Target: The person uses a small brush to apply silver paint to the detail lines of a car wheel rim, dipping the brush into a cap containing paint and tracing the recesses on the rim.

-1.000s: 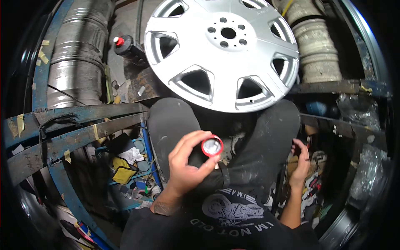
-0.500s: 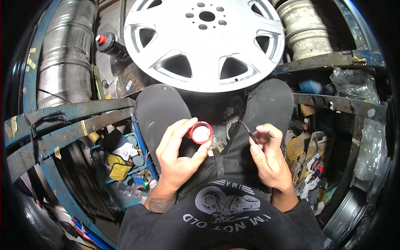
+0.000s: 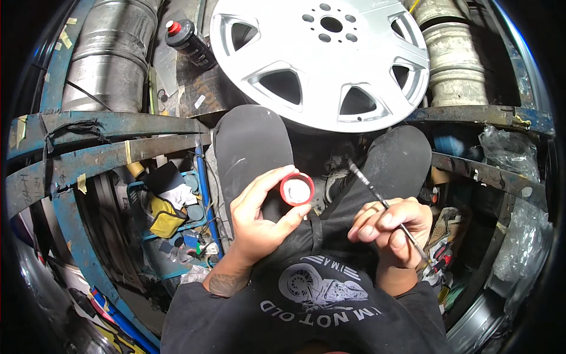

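My left hand [image 3: 262,212] grips a small round red cap [image 3: 297,189] by its rim, between the thumb and fingers. Its open side faces up and shows a whitish or silvery inside. To the right, my right hand [image 3: 398,230] pinches a thin dark paintbrush [image 3: 368,184] that slants across the fingers. One end of it points up and away over my right thigh, the other down by my wrist. The two hands are apart above my lap. Beyond my knees lies a silver alloy wheel [image 3: 321,59], face up.
A black bottle with a red top [image 3: 191,44] stands left of the wheel. Metal beams [image 3: 106,159] run on both sides. Metal wheel barrels [image 3: 109,65] lie at the far left and right. Below the left beams sits a blue crate [image 3: 159,259] with a yellow pouch and rags.
The paintbrush has turned in my right hand and more of it shows. The view has shifted, so the wheel and bottle appear further right. My left hand keeps hold of the red cap.
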A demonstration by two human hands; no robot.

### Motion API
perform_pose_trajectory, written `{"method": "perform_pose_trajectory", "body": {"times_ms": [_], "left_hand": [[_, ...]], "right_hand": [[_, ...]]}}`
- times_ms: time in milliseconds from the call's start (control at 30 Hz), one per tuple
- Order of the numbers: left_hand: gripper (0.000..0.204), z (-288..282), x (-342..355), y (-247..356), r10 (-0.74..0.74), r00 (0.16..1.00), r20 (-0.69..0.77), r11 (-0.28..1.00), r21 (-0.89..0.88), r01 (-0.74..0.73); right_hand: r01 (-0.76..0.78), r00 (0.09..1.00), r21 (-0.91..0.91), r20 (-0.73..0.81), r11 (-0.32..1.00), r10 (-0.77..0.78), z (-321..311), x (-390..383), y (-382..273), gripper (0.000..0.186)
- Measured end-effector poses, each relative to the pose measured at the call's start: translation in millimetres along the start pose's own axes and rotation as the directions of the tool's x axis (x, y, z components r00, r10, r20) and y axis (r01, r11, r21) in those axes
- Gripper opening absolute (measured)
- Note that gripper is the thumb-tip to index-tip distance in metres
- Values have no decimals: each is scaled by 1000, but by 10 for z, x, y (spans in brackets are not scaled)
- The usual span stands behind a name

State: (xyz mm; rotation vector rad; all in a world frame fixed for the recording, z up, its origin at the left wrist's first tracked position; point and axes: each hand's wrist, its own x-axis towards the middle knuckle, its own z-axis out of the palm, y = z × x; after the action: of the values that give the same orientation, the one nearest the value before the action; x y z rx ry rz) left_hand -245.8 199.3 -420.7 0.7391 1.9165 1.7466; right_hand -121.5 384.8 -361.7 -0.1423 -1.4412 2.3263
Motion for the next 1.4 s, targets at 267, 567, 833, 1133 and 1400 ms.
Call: {"method": "perform_pose_trajectory", "body": {"times_ms": [267, 567, 833, 1133, 1400], "left_hand": [[50, 65, 3, 38, 52, 998, -32, 997, 60, -50], [49, 73, 46, 63, 183, 983, 6, 960, 215, -180], [49, 80, 59, 29, 215, 977, -1, 952, 223, -209], [48, 90, 52, 38, 206, 978, -19, 951, 239, -196], [50, 60, 51, 32, 215, 977, 12, 942, 260, -211]], "right_hand": [[257, 940, -628, -16, 735, -342, 102, 78, 15, 35], [131, 991, -676, 69, 725, -115, 103, 156, 96, 14], [186, 982, -745, 123, 640, -143, 124, 215, 160, 12], [193, 981, -765, 148, 615, -124, 121, 225, 157, 10], [86, 992, -673, -14, 735, -129, 98, 139, 131, 12]]}}
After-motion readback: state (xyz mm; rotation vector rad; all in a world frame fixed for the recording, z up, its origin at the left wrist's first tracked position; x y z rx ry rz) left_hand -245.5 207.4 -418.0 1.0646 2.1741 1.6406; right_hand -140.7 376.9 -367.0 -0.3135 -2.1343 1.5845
